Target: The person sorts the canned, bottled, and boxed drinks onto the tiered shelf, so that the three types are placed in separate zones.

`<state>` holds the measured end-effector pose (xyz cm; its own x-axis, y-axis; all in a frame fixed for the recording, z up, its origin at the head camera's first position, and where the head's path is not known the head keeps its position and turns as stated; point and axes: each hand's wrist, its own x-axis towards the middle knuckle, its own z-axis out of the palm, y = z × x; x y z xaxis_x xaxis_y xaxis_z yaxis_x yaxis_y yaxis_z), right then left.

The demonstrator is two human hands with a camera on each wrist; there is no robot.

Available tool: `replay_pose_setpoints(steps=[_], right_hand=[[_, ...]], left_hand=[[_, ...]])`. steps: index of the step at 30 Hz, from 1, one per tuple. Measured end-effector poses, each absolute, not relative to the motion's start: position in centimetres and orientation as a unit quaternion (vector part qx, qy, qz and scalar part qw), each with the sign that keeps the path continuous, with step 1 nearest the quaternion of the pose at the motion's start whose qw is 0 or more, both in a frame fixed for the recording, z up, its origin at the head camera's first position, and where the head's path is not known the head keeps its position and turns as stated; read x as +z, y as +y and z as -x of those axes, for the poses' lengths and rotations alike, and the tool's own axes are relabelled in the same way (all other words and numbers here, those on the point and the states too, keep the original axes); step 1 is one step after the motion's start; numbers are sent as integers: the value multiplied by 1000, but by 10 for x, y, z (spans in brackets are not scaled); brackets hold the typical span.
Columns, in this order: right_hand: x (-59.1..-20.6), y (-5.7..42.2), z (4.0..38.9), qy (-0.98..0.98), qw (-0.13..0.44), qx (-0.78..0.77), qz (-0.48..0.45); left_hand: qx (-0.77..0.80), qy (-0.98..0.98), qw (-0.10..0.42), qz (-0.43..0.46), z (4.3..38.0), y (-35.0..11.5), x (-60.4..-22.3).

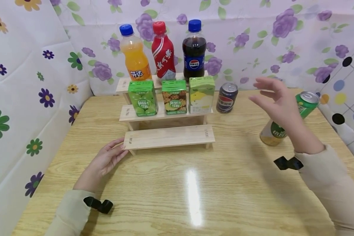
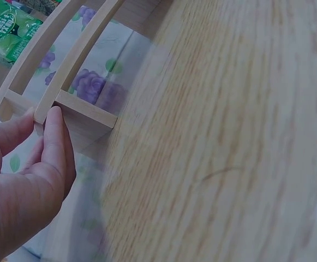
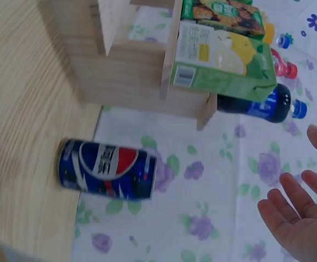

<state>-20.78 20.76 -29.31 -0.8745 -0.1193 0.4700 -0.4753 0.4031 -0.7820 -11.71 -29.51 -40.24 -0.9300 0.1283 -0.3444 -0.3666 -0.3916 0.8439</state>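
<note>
My left hand (image 1: 108, 158) pinches the left end of the lowest step of a three-tier wooden display rack (image 1: 169, 137). In the left wrist view, thumb and fingers (image 2: 53, 142) meet at that step's corner. My right hand (image 1: 278, 103) is raised over the table's right side, fingers apart, holding nothing. Below and behind it stand a beige-and-green can (image 1: 272, 132), partly hidden by the forearm, and a green can (image 1: 308, 101). A dark blue Pepsi can (image 1: 226, 97) stands upright just right of the rack, also seen in the right wrist view (image 3: 108, 168).
The top tier holds an orange soda bottle (image 1: 135, 55), a red bottle (image 1: 163, 54) and a cola bottle (image 1: 194, 52). On the middle tier stand a green grape juice box (image 1: 143, 98), a pineapple juice box (image 1: 174, 97) and a pale green juice box (image 1: 201, 95). Flowered cloth hangs behind.
</note>
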Motion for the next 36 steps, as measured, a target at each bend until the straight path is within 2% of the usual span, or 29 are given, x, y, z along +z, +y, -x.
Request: replay_pose_setpoints(steps=[6, 14, 21, 28, 36], right_hand=[[-303, 239, 196, -843, 196, 483, -137], [-325, 272, 183, -866, 180, 463, -63], [-348, 296, 180, -898, 125, 422, 12], [-371, 309, 180, -910, 56, 411, -2], [-387, 312, 182, -893, 62, 444, -35]], left_hand=[[834, 520, 151, 108, 118, -296, -403], [836, 517, 154, 104, 118, -296, -404], [830, 525, 155, 107, 118, -296, -403], [829, 526, 155, 105, 119, -296, -402], [830, 524, 158, 105, 118, -296, -403]])
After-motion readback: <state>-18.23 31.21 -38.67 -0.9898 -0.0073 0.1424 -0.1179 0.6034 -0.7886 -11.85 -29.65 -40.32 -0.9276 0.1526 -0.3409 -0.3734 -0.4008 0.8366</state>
